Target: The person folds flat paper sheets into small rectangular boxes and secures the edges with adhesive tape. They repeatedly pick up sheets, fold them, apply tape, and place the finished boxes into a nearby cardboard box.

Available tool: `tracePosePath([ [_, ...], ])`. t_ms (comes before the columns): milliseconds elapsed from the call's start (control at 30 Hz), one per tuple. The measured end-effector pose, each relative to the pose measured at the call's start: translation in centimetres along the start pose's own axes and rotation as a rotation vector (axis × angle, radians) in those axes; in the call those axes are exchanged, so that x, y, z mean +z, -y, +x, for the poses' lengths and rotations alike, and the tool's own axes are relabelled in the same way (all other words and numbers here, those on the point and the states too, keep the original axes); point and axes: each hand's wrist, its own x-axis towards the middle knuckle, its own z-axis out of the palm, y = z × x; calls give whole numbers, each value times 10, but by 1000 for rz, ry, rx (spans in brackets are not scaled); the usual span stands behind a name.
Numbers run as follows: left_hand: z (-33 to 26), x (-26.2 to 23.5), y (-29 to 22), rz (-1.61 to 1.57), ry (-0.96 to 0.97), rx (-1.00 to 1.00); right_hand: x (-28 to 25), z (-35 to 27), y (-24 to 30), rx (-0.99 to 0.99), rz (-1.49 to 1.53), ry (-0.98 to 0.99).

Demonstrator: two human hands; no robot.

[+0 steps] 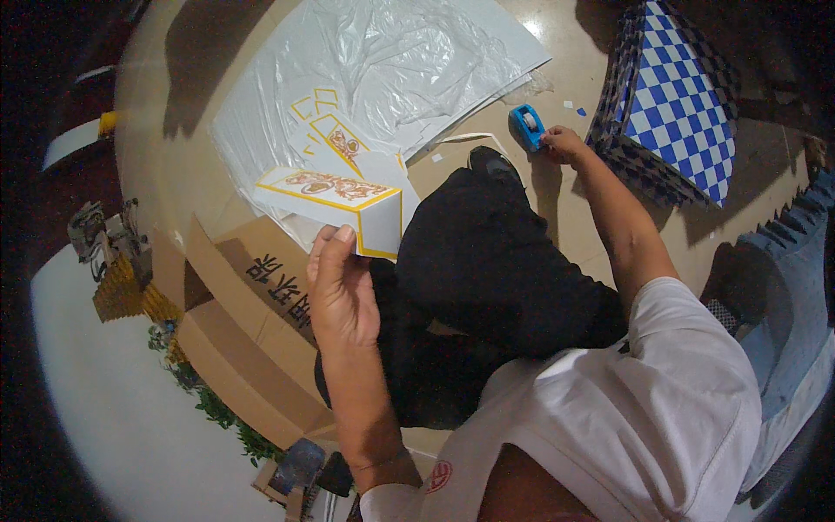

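Note:
A long white paper box (380, 228) with yellow edges and a brown printed pattern is pinched in my left hand (339, 287), held up by its lower edge. My right hand (564, 144) reaches out to a blue tape dispenser (527, 128) on the floor, its fingers closed at the near end of it. Under and beyond the raised box lie flat white cards with yellow borders (335, 139), one bearing the same brown pattern. Part of this pile is hidden behind the box.
Clear plastic sheeting (383, 52) covers a white sheet at the back. An open cardboard carton (252, 348) stands at my left. Blue-and-white checked folded stacks (683, 104) rise at the right. My bent leg (496, 252) in black trousers lies between my arms.

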Motion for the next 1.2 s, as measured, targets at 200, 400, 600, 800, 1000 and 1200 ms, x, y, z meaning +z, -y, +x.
tracePosePath([
  [200, 2, 7, 2, 27, 24, -18, -10, -24, -6, -54, 146, 175],
  [400, 2, 14, 1, -2, -8, 3, 4, -47, -6, -53, 157, 25],
  [600, 5, 13, 3, -6, -12, 9, 20, -49, -12, -48, 346, -16],
  [800, 4, 10, 1, 5, -26, 25, 21, -35, -24, -13, 305, 35],
  [1000, 4, 8, 3, 11, -64, 95, 34, -19, -39, 99, 472, 1],
  [1200, 7, 4, -4, 103, -73, 155, 41, 8, -100, -69, -92, 208],
])
